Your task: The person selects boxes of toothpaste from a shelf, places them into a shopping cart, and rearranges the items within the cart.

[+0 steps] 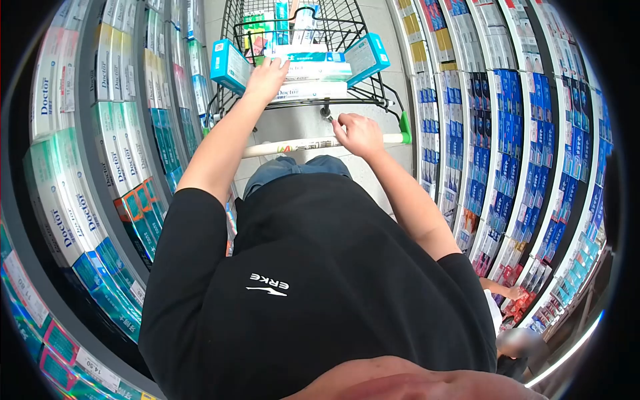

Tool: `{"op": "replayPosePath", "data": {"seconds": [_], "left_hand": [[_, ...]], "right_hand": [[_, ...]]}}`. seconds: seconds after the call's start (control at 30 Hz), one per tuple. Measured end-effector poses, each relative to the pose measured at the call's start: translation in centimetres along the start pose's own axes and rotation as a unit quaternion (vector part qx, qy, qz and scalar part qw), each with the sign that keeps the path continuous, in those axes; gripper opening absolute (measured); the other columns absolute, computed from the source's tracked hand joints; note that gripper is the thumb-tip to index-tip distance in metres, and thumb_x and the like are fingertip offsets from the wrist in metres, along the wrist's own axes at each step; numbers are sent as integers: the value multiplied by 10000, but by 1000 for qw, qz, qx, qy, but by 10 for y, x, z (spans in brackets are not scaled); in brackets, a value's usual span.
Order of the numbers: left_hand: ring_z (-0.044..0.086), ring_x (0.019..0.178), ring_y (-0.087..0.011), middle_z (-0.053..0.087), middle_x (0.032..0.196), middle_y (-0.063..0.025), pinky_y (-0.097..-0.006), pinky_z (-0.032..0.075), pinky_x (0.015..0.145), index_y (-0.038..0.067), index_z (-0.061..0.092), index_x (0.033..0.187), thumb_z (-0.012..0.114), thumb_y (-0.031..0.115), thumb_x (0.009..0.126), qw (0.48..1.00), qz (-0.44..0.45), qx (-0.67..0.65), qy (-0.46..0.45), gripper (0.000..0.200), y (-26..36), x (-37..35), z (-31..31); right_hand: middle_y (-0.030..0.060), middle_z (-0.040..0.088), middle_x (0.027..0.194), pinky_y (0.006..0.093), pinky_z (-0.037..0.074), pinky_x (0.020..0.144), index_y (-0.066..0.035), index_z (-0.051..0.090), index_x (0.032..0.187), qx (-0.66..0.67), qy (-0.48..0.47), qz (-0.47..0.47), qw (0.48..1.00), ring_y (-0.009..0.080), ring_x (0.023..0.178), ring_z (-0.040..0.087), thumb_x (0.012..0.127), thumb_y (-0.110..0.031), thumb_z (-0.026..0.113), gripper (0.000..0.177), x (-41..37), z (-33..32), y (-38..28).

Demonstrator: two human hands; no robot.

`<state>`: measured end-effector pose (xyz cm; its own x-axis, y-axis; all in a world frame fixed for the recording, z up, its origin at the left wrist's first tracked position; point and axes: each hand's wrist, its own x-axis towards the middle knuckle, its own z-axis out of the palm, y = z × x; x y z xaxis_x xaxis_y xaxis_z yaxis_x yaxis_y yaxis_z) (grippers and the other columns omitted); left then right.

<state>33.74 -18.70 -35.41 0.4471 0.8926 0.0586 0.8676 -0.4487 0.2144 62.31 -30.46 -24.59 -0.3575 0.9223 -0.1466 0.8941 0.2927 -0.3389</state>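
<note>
My left hand (pixel 267 79) reaches into the front of the shopping cart (pixel 365 35), its fingers bent over the left end of a toothpaste box (pixel 315 71). Several white and blue toothpaste boxes lie stacked crosswise there. A teal box leans at the left (pixel 231 65), and another teal box tilts at the right (pixel 368 59) of the stack. My right hand (pixel 361 135) is closed around the white cart handle (pixel 300 146), near its green right end. The undersides of both hands are hidden.
Shelves packed with toothpaste boxes (pixel 65 193) line the left side. Blue and white packs (pixel 510 127) fill the right shelves. Deeper in the cart lie green and blue packages (pixel 260 30). Behind on the right, another person's hand (pixel 512 292) is at red packs.
</note>
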Motion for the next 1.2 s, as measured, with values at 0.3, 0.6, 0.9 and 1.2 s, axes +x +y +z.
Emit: {"op": "replayPosePath", "data": {"seconds": [0.3,0.6,0.9,1.2], "left_hand": [[572,1273,-345,620,1331,-111,-458,545,1062,119,627,1430,703,140,955,996,-58,-63,21,482,10,-9,-13],[627,1161,-374,659,1262,-151,-481,562,969,135,777,1250,833,275,865,991,-104,-80,39,414,-15,1,29],[655,1150,-344,685,1204,-124,-482,540,965,93,739,1188,781,285,922,969,-161,-55,178,332,-37,-54,-142],[572,1314,-375,634,1383,-188,-560,449,1081,66,662,1372,768,473,916,763,-324,398,392,620,-146,-147,-374]], "right_hand": [[130,703,761,521,576,706,-79,633,758,0,4,9,1000,373,755,716,995,-396,611,396,2,-2,4],[139,736,854,525,578,748,-91,688,829,-12,-21,21,999,371,830,731,1003,-420,603,382,7,-6,12],[161,719,843,523,552,715,-71,651,811,-15,14,-21,1000,403,793,706,1006,-365,633,354,23,-13,20],[162,719,830,530,547,702,-69,644,785,-34,35,-46,998,412,763,700,1020,-375,621,386,51,-12,22]]}}
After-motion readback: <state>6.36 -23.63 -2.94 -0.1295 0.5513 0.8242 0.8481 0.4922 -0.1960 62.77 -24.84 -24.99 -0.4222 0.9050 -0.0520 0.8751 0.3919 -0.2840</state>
